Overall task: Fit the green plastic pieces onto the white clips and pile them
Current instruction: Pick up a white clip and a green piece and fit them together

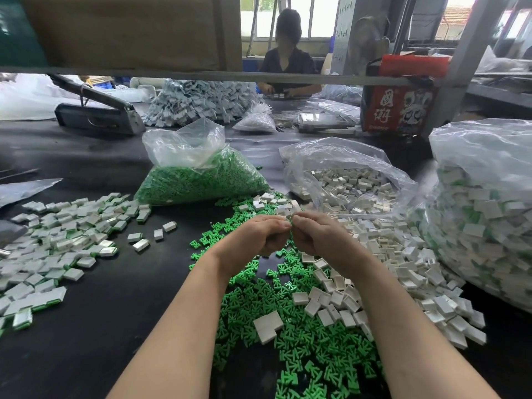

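Bright daylight comes in through the windows [313, 15] at the back, and they look washed out and white. The black table [95, 312] is evenly lit with soft shadows. The plastic bags [184, 142] shine with glare. Straight lines bend near the edges. The corners look a bit blurry.

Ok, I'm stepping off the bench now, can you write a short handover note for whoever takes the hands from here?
Hands: left hand and right hand meet fingertip to fingertip above the table, pinching a small part between them; it is mostly hidden, so whether green and white are already joined is unclear.
Stock: loose green pieces lie below the hands, loose white clips to the right; the green bag and the clip bag lie open behind.
Done: pile of assembled clips on the left.
Left: finish this part, add it to the pile, carry on; plenty remains.
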`<state>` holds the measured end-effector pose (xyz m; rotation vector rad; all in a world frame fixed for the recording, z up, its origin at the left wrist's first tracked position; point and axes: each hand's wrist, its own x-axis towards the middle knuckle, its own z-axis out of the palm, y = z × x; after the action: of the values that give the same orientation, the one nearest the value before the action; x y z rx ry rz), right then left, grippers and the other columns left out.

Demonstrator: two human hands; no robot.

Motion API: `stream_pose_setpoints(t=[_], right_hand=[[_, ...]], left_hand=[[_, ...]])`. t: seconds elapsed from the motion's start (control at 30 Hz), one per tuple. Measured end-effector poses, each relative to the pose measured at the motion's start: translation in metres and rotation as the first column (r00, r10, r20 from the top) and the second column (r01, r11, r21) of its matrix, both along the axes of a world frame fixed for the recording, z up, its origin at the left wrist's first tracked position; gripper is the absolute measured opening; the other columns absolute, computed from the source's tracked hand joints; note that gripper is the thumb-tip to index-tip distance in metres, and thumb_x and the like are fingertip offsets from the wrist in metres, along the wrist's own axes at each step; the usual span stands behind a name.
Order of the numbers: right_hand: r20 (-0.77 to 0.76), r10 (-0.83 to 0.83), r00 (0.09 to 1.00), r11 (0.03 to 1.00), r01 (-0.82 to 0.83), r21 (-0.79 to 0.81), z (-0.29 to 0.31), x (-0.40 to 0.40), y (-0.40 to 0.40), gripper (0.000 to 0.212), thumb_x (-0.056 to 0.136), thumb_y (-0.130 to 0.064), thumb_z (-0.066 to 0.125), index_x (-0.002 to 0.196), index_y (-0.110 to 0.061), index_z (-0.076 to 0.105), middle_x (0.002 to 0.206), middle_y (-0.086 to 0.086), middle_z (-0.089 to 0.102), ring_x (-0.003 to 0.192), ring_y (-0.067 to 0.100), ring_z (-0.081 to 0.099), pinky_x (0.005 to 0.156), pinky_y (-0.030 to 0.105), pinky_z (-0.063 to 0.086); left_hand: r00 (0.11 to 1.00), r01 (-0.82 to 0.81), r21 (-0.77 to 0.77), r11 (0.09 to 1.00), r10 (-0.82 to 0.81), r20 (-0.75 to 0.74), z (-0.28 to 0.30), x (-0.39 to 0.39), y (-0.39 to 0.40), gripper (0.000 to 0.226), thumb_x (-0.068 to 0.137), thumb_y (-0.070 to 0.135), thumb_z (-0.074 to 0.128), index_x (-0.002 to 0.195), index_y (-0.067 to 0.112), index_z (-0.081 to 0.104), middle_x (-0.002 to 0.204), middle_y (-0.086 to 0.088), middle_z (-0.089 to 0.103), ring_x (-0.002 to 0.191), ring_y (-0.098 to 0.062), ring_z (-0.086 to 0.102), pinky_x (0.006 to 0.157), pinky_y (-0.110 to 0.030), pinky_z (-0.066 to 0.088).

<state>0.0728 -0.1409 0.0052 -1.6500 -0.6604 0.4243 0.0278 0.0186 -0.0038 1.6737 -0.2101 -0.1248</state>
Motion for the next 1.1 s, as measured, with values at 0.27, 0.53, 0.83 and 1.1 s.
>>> stream_pose_setpoints(t=[0.27, 0.53, 0.83, 1.1], right_hand=[[-0.017, 0.048, 0.999, 0.998, -0.049, -0.038, -0.003, 0.000, -0.002, 0.032, 0.104, -0.010, 0.037, 0.071, -0.013, 0.038, 0.059, -0.005, 0.034, 0.047, 0.005, 0.030, 0.046, 0.017, 0.027], [-0.020, 0.059, 0.998, 0.997, -0.060, -0.044, -0.001, 0.000, -0.003, 0.033, 0.104, -0.014, 0.040, 0.071, -0.012, 0.044, 0.057, -0.005, 0.036, 0.047, 0.005, 0.032, 0.046, 0.015, 0.027], [0.264, -0.135, 0.955, 0.962, 0.190, -0.196, -0.008, 0.000, 0.011, 0.046, 0.105, -0.025, 0.036, 0.062, -0.016, 0.046, 0.058, 0.000, 0.043, 0.056, 0.016, 0.036, 0.061, 0.036, 0.032], [0.383, -0.241, 0.892, 0.928, 0.327, -0.177, -0.016, 0.000, 0.023, 0.052, 0.106, -0.021, 0.032, 0.073, 0.009, 0.059, 0.063, 0.012, 0.052, 0.063, 0.025, 0.047, 0.069, 0.050, 0.045]], left_hand=[[0.999, 0.047, -0.024, 0.999, -0.047, -0.014, -0.002, 0.002, 0.003, 0.030, 0.089, 0.024, 0.046, 0.059, 0.027, 0.043, 0.055, 0.010, 0.030, 0.049, -0.009, 0.021, 0.045, -0.017, 0.023], [0.999, 0.039, 0.011, 0.999, -0.039, -0.003, -0.003, 0.004, 0.006, 0.024, 0.090, 0.026, 0.046, 0.066, 0.025, 0.043, 0.057, 0.011, 0.031, 0.050, -0.007, 0.022, 0.046, -0.018, 0.023], [0.998, -0.052, 0.068, 0.996, 0.053, -0.015, -0.010, 0.009, 0.004, 0.030, 0.091, 0.034, 0.047, 0.064, 0.027, 0.057, 0.057, 0.015, 0.040, 0.052, -0.004, 0.033, 0.050, -0.013, 0.031], [0.995, -0.094, 0.096, 0.991, 0.092, 0.028, -0.010, 0.010, -0.004, 0.024, 0.093, 0.029, 0.041, 0.082, 0.009, 0.050, 0.060, 0.006, 0.038, 0.055, -0.008, 0.030, 0.054, -0.024, 0.027]])
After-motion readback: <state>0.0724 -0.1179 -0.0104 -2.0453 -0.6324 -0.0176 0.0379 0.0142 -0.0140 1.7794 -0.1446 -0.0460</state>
